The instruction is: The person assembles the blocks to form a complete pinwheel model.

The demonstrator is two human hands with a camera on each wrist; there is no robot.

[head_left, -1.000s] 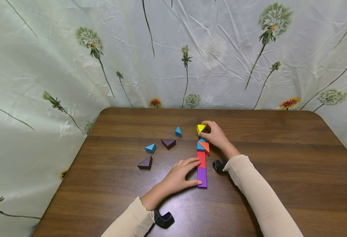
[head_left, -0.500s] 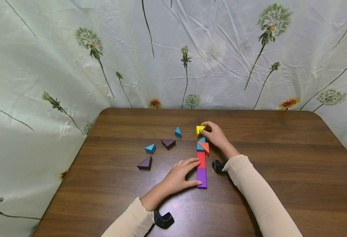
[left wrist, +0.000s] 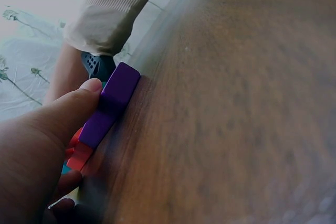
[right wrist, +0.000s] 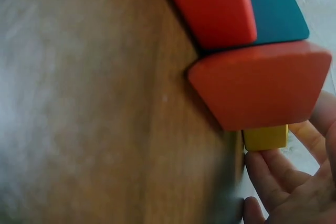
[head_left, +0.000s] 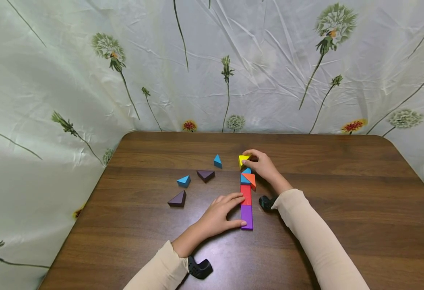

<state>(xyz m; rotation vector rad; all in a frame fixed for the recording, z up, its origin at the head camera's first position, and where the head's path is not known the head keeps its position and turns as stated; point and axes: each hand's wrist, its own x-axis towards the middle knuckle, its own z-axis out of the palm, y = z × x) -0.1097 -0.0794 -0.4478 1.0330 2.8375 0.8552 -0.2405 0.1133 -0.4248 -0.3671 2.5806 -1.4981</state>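
A row of wooden blocks runs away from the person: a purple block (head_left: 247, 218), a red block (head_left: 246, 195), a blue triangular block (head_left: 245, 179) and an orange triangular block (head_left: 250, 180) that juts out on the right. My right hand (head_left: 263, 164) pinches a yellow triangular block (head_left: 243, 160) between thumb and fingers at the row's far end. In the right wrist view, that yellow block (right wrist: 265, 138) is partly hidden behind the orange one. My left hand (head_left: 217, 217) lies alongside the row with fingers outstretched, thumb on the purple block (left wrist: 111, 106) and fingertips at the red one.
Loose on the brown wooden table (head_left: 125, 225), left of the row, lie two blue triangular blocks (head_left: 217, 161) and two dark purple triangular blocks (head_left: 177, 199). A flowered cloth (head_left: 161, 52) hangs behind the table's back edge. Both wrists carry a black camera (head_left: 200, 269).
My right hand has brought the yellow block slightly left and nearer, down toward the blue block, turning it a little. The left hand and the loose blocks have stayed put.
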